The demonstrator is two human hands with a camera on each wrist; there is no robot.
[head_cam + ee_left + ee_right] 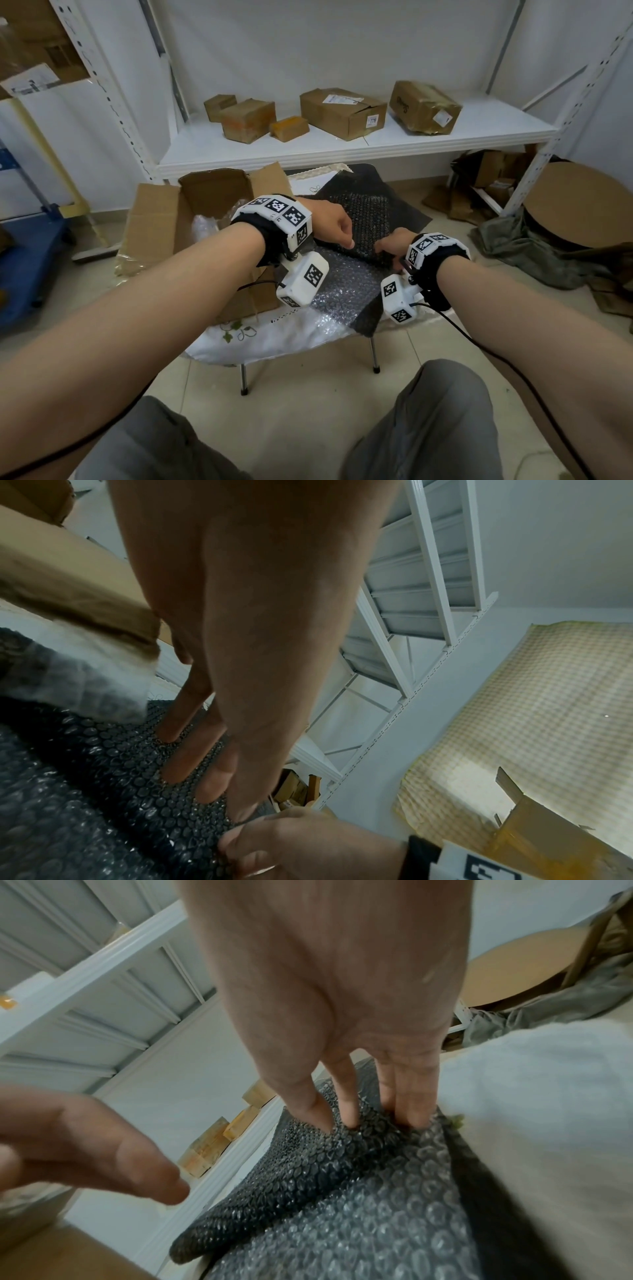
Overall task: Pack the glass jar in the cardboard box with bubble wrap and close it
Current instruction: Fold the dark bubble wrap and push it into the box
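Your clear bubble wrap (346, 287) looks grey over a black sheet (404, 209). The cardboard box (191, 219) is plain brown. The surface's cloth (274, 337) is white with green leaf prints; wrist markers (282, 210) are black-and-white checks.

Beyond the fingers (347, 240), a white metal shelf (342, 147) bearing five brown parcels (342, 111), the rightmost tilted. Beneath the fingers, a black sheet (407, 212) spread over a white leaf-printed cloth (260, 329), all on a small table with metal legs (244, 377). Well to the right of the fingers, a round cardboard disc (575, 205) beside a heap of grey-green cloth (534, 253). Well to the left, a blue trolley (27, 253). Below, pale floor tiles (308, 394).
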